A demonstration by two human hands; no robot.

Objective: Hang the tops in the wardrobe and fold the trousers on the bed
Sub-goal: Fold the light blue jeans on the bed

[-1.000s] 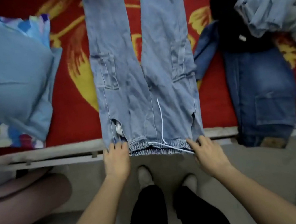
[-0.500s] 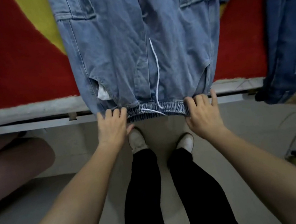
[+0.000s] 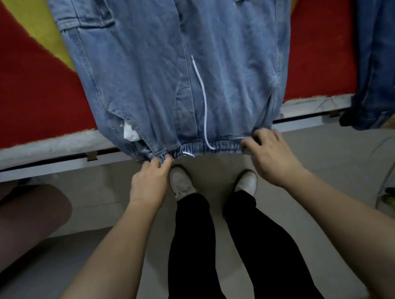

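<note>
My left hand and right hand pinch the jeans waistband mid-frame, apart, ready for folding.

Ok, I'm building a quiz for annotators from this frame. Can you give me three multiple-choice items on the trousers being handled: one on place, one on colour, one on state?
1. Where is the waistband of the light blue trousers?
A. in the middle of the bed
B. at the near bed edge
C. on the floor

2. What colour is the drawstring?
A. black
B. red
C. white

3. What are the left hand and right hand doing?
A. each has a grip on one end of the waistband
B. both lie flat on the bed cover
C. only the left holds cloth

Answers: B, the elastic band lies along the pale bed edge, clear of the floor. C, a white cord runs down the denim. A, the curled fingers of both hands close on the band's ends.
</note>
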